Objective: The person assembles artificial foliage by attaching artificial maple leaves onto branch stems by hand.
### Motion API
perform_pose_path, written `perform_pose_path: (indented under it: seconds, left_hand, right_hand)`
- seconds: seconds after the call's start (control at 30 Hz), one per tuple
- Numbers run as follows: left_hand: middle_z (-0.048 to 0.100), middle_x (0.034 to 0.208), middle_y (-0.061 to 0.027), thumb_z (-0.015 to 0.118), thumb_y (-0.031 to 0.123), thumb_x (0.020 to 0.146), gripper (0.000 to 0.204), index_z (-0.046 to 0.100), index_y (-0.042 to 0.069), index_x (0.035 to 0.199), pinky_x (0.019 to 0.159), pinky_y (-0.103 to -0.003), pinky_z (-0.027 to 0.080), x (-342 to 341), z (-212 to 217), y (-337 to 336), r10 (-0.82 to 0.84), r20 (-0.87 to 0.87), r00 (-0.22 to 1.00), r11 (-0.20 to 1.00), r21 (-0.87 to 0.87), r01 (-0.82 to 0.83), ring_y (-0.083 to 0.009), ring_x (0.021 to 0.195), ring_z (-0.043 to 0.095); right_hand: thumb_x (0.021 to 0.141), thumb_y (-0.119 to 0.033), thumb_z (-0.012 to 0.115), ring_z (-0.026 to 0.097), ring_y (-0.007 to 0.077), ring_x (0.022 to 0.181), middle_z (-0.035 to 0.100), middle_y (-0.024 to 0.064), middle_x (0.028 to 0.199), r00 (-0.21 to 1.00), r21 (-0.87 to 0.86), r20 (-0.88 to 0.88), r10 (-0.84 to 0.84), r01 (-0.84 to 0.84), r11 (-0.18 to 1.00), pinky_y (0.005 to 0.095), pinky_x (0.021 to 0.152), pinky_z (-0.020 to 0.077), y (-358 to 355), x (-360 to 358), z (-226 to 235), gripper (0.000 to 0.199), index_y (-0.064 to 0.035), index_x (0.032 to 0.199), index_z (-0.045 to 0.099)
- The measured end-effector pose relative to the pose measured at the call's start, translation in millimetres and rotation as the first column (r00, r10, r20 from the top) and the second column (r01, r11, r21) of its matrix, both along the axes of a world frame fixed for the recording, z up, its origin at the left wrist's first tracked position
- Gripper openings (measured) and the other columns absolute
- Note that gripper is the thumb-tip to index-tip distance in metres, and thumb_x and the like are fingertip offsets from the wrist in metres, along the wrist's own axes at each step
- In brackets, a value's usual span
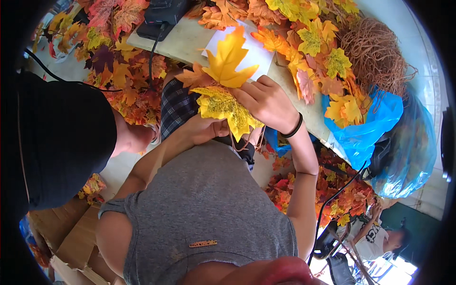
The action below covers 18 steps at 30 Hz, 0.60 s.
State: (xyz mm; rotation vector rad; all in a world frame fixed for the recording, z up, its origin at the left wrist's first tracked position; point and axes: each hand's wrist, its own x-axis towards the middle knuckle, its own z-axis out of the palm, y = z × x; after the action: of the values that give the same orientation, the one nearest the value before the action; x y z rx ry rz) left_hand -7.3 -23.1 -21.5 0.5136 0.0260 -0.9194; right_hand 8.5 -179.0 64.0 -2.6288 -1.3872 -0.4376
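Before my chest I hold a small bunch of artificial maple leaves. A plain orange-yellow leaf (230, 59) points up, and a speckled yellow leaf (221, 105) hangs below it. An orange leaf (192, 76) sticks out to the left. My left hand (209, 129) is closed at the lower left of the speckled leaf, its fingertips partly hidden. My right hand (268, 103), with a black band on the wrist, is closed with bent fingers on the right side of the bunch. Thin brown strands (240, 146) dangle beneath the leaves.
Loose maple leaves (311, 40) and a white sheet (256, 57) lie on the table (183, 43). A tangle of brown twine (373, 54) sits beside blue plastic bags (375, 121). A black device (164, 19) trails a cable. Another person (66, 137) is close at left, above a cardboard box (71, 232).
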Motion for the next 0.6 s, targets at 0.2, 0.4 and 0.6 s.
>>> perform_pose_path:
  seconds: [0.2, 0.4, 0.6]
  left_hand:
    - [0.049, 0.071, -0.0023, 0.047, 0.006, 0.069, 0.016, 0.044, 0.003, 0.085, 0.053, -0.022, 0.040, 2.8, 24.8, 1.6, -0.018, 0.250, 0.968, 0.961, 0.271, -0.052, -0.0092, 0.063, 0.048]
    - [0.050, 0.067, -0.0048, 0.050, 0.007, 0.069, 0.013, 0.046, -0.001, 0.079, 0.051, -0.018, 0.040, 11.6, 16.2, -13.3, -0.133, 0.511, 0.849, 0.932, 0.356, -0.068, -0.0081, 0.056, 0.049]
    - [0.052, 0.073, -0.0072, 0.050, 0.010, 0.070, 0.015, 0.047, -0.002, 0.079, 0.059, -0.020, 0.042, 17.8, 7.9, -29.8, -0.134, 0.443, 0.886, 0.923, 0.382, -0.051, -0.0110, 0.065, 0.051]
  right_hand:
    - [0.056, -0.010, 0.048, 0.044, 0.0102, 0.051, 0.039, 0.0005, 0.055, 0.991, -0.097, 0.106, -0.084, 0.094, 0.991, 0.0220, 0.049, 0.0315, 0.1, -0.5, -9.0, 0.017, -0.0041, 0.072, 0.045]
    - [0.056, -0.013, 0.049, 0.044, 0.0148, 0.048, 0.041, 0.0026, 0.053, 0.985, 0.202, -0.105, -0.136, 0.155, 0.967, 0.0235, 0.048, 0.0319, -3.6, 3.2, -17.6, 0.012, -0.0060, 0.063, 0.042]
    - [0.063, -0.018, 0.055, 0.046, 0.0232, 0.057, 0.048, 0.0093, 0.062, 0.923, 0.153, -0.302, -0.238, 0.293, 0.944, 0.0288, 0.053, 0.0349, -18.9, 19.9, -3.1, 0.019, -0.0017, 0.071, 0.048]
